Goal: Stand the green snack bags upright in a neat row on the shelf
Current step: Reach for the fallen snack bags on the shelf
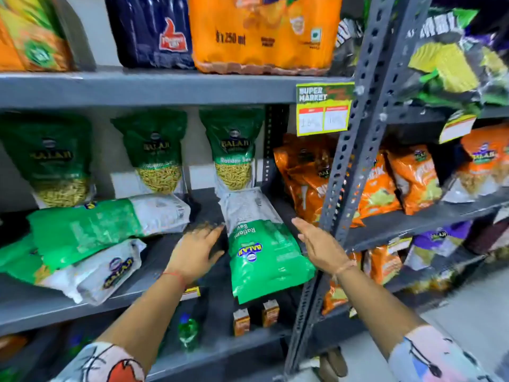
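Note:
Three green snack bags stand upright at the back of the grey shelf (154,296): one at the left (52,158), one in the middle (155,150), one at the right (232,147). A fourth green bag (261,252) lies flat, its top hanging over the shelf's front edge. My left hand (197,249) is open just left of it and my right hand (321,245) is open just right of it; neither grips it. Two more green bags lie flat at the left, one (91,224) stacked on the other (96,271).
A perforated grey upright post (347,172) stands right of the lying bag. Orange snack bags (305,175) fill the adjoining shelf at the right. A price tag (323,108) hangs from the shelf above. Small cartons (256,317) and a green bottle (188,330) sit on the shelf below.

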Demonstrator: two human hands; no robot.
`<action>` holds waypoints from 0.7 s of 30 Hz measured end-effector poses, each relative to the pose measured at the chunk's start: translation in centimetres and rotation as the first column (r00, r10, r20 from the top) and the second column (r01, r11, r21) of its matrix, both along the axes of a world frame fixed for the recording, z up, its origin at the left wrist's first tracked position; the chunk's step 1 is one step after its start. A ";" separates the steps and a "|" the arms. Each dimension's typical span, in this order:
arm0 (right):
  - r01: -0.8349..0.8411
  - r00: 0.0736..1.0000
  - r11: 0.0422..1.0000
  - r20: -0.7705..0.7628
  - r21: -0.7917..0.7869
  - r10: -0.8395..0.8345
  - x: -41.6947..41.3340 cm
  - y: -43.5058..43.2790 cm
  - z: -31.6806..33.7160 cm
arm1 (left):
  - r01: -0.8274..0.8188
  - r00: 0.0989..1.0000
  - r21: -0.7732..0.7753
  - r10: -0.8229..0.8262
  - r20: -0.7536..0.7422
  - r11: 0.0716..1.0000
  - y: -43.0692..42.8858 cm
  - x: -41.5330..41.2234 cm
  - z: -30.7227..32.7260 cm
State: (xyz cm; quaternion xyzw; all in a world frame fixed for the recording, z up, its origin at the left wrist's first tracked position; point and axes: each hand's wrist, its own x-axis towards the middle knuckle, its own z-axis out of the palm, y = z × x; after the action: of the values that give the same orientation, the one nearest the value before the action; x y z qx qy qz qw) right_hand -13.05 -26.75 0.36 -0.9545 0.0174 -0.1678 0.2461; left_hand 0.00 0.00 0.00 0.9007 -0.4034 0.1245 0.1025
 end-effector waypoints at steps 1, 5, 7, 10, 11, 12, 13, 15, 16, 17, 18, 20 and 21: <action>-0.047 0.997 0.997 -0.069 -0.053 0.043 0.0 -0.8 -0.6 | 0.003 1.000 0.061 -0.001 -0.024 0.998 -0.4 0.3 -0.7; -0.200 0.964 0.928 -0.233 -0.313 0.129 0.5 -2.4 -2.7 | 0.002 0.999 0.205 0.006 -0.038 0.979 -1.9 1.3 -3.2; -0.208 0.963 0.908 -0.239 -0.364 0.124 0.9 -2.6 -3.5 | 0.013 0.998 0.194 -0.001 -0.061 0.981 -2.4 1.5 -4.2; -0.222 0.955 0.925 -0.260 -0.310 0.142 1.2 -2.4 -3.9 | 0.026 0.996 0.172 -0.011 -0.088 0.985 -2.3 1.7 -4.6; -0.234 0.949 0.933 -0.273 -0.275 0.158 1.2 -2.0 -4.1 | 0.027 0.996 0.151 -0.013 -0.093 0.988 -2.1 1.8 -4.7; -0.244 0.943 0.936 -0.286 -0.254 0.168 1.2 -1.8 -4.2 | 0.026 0.995 0.133 -0.013 -0.098 0.991 -1.9 2.0 -4.8; -0.247 0.942 0.939 -0.288 -0.240 0.174 1.2 -1.6 -4.4 | 0.023 0.994 0.117 -0.010 -0.108 0.993 -1.6 2.2 -4.8; -0.237 0.950 0.941 -0.261 -0.242 0.172 1.3 -1.3 -5.0 | 0.031 0.992 0.111 -0.018 -0.124 0.993 -1.1 2.8 -4.9; -0.232 0.954 0.940 -0.248 -0.249 0.170 1.4 -1.3 -5.3 | 0.036 0.991 0.118 -0.020 -0.131 0.992 -0.9 2.9 -5.0; -0.216 0.960 0.943 -0.232 -0.254 0.157 1.6 -1.2 -5.6 | 0.041 0.991 0.126 -0.024 -0.135 0.991 -0.9 3.0 -5.0; -0.192 0.967 0.948 -0.212 -0.252 0.140 1.9 -1.3 -5.8 | 0.051 0.991 0.130 -0.034 -0.130 0.990 -0.9 3.1 -5.1; -0.150 0.978 0.958 -0.176 -0.246 0.108 2.4 -1.3 -6.3 | 0.063 0.991 0.131 -0.046 -0.126 0.989 -1.1 3.3 -5.3; -0.146 0.978 0.958 -0.183 -0.247 0.101 2.4 -1.1 -6.3 | 0.066 0.990 0.123 -0.049 -0.133 0.990 -1.2 3.3 -5.4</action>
State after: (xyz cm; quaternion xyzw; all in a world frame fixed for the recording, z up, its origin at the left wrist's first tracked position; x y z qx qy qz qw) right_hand -10.60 -27.90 -5.98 -0.9884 -0.0437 -0.0716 0.1268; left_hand 3.26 -1.21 -5.40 0.8996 -0.4287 0.0369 0.0747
